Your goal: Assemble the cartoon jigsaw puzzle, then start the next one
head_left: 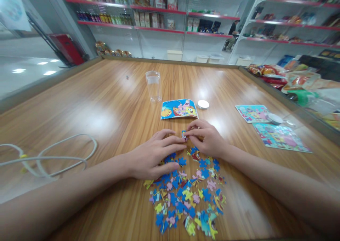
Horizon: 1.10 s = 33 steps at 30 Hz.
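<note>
Many small jigsaw pieces (183, 195) in blue, yellow and pink lie loosely spread on the wooden table. Beyond them, my right hand (207, 136) pinches a small puzzle piece (183, 135) between its fingertips, at the tabletop. My left hand (156, 154) is held flat with its fingers spread. Its foremost fingertips reach the near edge of that same piece, and its palm covers some loose pieces at the left of the pile. Just past both hands lies a slightly curled picture sheet (179, 109) with cartoon figures on blue.
A clear plastic cup (154, 87) stands behind the sheet, with a silver lid (203, 104) to the right. Two finished-looking cartoon puzzles (283, 138) lie at right, under another lid (275, 119). A white cable (66, 159) loops at left. Snack bags (271, 73) sit beyond the right edge.
</note>
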Motion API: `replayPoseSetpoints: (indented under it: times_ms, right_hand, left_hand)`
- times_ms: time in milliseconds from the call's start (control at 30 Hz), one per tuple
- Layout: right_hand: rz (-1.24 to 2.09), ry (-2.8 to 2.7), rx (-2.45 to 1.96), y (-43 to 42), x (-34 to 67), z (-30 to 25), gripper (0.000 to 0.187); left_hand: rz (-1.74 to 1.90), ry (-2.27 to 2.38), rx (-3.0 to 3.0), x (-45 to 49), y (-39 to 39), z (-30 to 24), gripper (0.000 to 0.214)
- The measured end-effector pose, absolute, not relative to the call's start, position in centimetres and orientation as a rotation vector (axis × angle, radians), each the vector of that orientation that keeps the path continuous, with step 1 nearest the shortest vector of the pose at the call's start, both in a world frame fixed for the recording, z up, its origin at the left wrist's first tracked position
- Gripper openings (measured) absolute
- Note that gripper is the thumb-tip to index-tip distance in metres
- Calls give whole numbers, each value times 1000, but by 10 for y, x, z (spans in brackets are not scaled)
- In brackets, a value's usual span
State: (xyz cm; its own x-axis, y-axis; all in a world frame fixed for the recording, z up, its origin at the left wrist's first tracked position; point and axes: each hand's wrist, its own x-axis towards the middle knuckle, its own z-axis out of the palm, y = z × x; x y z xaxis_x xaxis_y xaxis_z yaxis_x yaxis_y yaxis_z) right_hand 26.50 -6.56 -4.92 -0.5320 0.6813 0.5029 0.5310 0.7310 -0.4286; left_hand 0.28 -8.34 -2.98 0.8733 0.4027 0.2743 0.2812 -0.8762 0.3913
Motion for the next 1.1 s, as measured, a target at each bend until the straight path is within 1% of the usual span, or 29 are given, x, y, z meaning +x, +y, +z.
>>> replayPoseSetpoints:
  times_ms: [133, 233, 433, 600, 800, 1100]
  right_hand:
    - [343, -2274, -879, -52, 260, -49, 26]
    - [411, -2279, -861, -49, 258, -48, 24]
    - [547, -2253, -902, -49, 260, -46, 18]
    - [622, -2215, -907, -48, 262, -46, 19]
    - [539, -2229, -897, -49, 261, -45, 20]
    - [460, -2305, -727, -60, 261, -41, 23]
  left_hand:
    - [812, 663, 2526, 4, -63, -38, 33]
    - [907, 765, 2491, 6, -52, -43, 28]
    - [676, 676, 2743, 9, -59, -41, 36]
    - [630, 689, 2762, 7, -64, -40, 38]
    - [617, 673, 2788, 4, -61, -40, 39]
    - [612, 624, 2800, 1, -56, -42, 41]
